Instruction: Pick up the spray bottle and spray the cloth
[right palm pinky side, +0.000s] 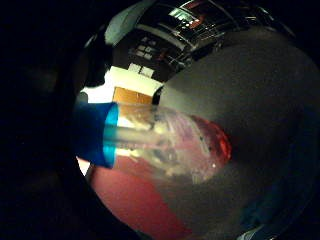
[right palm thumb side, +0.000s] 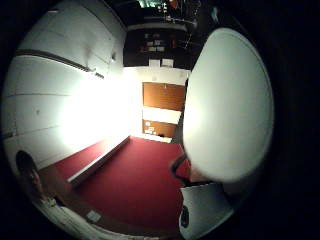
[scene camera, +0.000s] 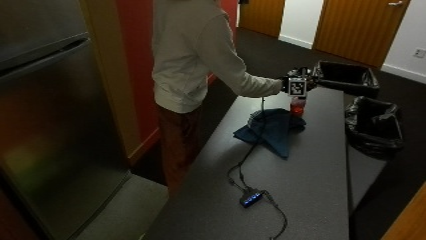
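Person stands at the long edge of the grey bench (scene camera: 293, 190), right arm stretched out over its far end, pale sleeve (scene camera: 243, 80) level, gloved right hand (scene camera: 297, 86) held above the surface. The hand sits atop the spray bottle (scene camera: 297, 106), fingers wrapped about its upper part; how the individual fingers lie cannot be made out from the outside view. The bottle hangs upright below the hand, its base at or just above the bench top near the far end; whether it touches the surface cannot be told. Body is clear plastic with red liquid at the lower end. In the little finger side palm view the bottle (right palm pinky side: 170, 145) fills the middle, close to the palm: clear body, a pale tube running inside it, a blue collar at one end, red glow at the other. No label or writing legible on it. Dark blue cloth (scene camera: 273, 129) lies crumpled on the bench just beside the bottle, one corner trailing toward the nearer end. A black cable (scene camera: 241, 165) runs across the bench to a small box with blue lights (scene camera: 251, 198).
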